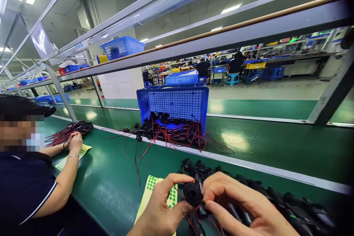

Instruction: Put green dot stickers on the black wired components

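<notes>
Both of my hands are up at the near edge of the counter (116,188). The left hand (160,210) pinches a round black part (193,194) between thumb and forefinger, closed on its rim. The right hand (243,210) meets it from the other side, fingertips curled onto the same part; I read both as gripping it. Thin red wires (190,223) trail down from the part.

Under my left hand lies a yellow sheet of green dot stickers (151,188), flat on the counter. Behind and to the right of my hands, a row of black parts (290,206) runs along the near edge.

Mid-counter, a blue crate (177,103) lies tipped on its side, spilling black parts with red wires (171,134).

At the left edge, a co-worker's hands (74,141) rest together by another bundle of wired parts (69,129) and a second sticker sheet (83,152).
</notes>
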{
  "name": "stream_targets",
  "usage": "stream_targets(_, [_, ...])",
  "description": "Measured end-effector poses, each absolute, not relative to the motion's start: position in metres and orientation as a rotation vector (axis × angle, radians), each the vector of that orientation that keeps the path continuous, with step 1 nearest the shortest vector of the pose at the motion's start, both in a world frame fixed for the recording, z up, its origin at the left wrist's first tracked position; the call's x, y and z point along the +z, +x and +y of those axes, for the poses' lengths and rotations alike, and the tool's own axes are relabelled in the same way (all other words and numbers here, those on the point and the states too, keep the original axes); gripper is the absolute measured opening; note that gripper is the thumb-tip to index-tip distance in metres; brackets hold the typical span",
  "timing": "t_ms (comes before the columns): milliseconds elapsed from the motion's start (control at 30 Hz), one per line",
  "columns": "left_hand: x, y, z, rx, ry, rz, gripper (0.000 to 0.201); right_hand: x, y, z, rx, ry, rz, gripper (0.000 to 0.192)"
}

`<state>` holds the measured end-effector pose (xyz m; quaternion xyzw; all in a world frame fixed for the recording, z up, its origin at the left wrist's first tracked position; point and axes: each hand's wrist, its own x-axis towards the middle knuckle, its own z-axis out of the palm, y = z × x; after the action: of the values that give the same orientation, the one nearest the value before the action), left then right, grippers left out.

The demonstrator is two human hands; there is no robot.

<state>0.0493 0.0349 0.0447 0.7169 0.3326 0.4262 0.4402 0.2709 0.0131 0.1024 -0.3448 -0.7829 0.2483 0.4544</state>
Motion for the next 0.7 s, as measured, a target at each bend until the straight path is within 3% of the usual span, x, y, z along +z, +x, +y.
stream_targets(700, [0.036,0.049,0.035,1.139,1.863,0.709,0.04,0.1,0.255,0.008,0.231,-0.801,-1.947,0.021])
